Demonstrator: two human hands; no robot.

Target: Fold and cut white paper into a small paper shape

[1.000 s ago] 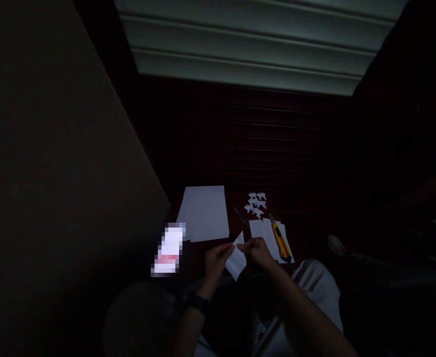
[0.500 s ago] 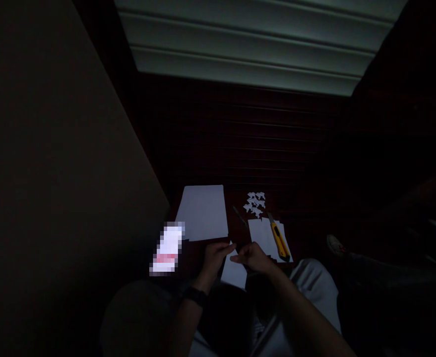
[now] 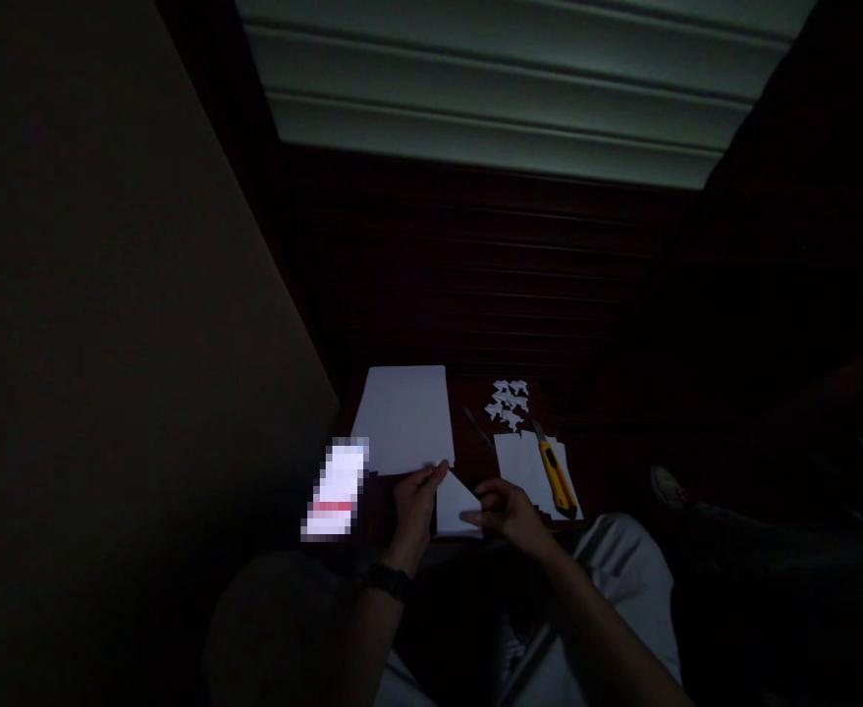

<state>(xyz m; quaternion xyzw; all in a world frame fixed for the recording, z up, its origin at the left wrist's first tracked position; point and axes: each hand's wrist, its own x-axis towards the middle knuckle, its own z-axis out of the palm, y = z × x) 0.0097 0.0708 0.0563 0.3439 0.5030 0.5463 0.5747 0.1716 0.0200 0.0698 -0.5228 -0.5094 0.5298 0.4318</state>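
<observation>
Between left hand (image 3: pixel 414 499) and right hand (image 3: pixel 511 509) — white paper (image 3: pixel 455 511) (held by edges).

In dim light, we see a broad black wristband (image 3: pixel 390 581) circling the left wrist (image 3: pixel 403 557); it is too dark for us to tell whether it is a watch. Just beyond the wristband, the left hand (image 3: pixel 414 508) is bare. To its right, the right hand (image 3: pixel 515 516) and right forearm (image 3: pixel 600 624) are bare too. Farther right of the wristband we make out a pale grey trouser leg (image 3: pixel 635 579), creased over the rounded knee (image 3: pixel 624 535).
</observation>
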